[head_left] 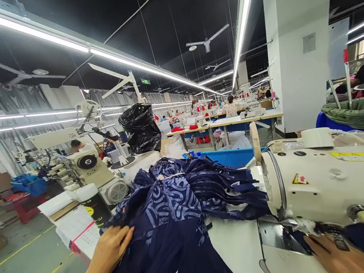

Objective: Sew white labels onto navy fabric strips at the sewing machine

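A heap of navy fabric [167, 251] with a light blue swirl pattern and many dangling straps lies over the worktable. My left hand [113, 244] is closed on the left edge of this fabric. On the right stands a cream sewing machine [323, 182]. Beneath its head, beside the metal plate [282, 241], my right hand [331, 252] reaches in with fingers extended over a piece of dark fabric. The fingertips are partly lost in the shadow there.
A black plastic bag [141, 126] hangs behind the heap. Papers with a pink band [79, 230] lie left of my left hand. Another machine [97, 170] stands back left, and a blue bin [236, 156] is behind the straps. People sit at distant tables.
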Demonstrator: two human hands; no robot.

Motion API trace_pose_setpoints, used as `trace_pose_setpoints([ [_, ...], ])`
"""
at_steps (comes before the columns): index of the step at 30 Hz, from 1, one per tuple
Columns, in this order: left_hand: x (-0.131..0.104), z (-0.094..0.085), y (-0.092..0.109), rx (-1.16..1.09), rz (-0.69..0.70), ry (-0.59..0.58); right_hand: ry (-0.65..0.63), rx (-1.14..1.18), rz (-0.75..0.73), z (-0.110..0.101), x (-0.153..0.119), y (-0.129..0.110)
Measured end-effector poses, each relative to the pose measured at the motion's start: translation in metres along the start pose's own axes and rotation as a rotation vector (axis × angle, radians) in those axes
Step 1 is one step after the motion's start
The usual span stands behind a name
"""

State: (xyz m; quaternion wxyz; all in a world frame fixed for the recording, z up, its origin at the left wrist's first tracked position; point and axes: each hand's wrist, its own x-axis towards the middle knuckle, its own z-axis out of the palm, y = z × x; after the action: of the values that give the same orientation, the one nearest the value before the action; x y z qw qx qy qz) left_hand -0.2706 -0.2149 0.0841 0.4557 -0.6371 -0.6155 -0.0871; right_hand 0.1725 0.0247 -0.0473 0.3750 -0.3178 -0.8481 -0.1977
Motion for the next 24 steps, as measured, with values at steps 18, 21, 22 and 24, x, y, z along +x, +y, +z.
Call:
trace_pose_setpoints([
  [18,0.053,-0.013,0.09,-0.039,0.157,0.062,-0.232,-0.052,-0.051,0.019,-0.016,0.012],
  [21,0.075,0.012,0.104,-0.043,0.175,0.067,-0.249,-0.064,-0.121,0.004,-0.005,0.008],
  [22,0.083,0.02,0.109,-0.046,0.179,0.078,-0.21,-0.083,-0.164,0.0,-0.001,0.006],
  [24,0.099,0.032,0.121,-0.037,0.178,0.068,-0.077,-0.163,-0.266,-0.008,0.005,0.001],
])
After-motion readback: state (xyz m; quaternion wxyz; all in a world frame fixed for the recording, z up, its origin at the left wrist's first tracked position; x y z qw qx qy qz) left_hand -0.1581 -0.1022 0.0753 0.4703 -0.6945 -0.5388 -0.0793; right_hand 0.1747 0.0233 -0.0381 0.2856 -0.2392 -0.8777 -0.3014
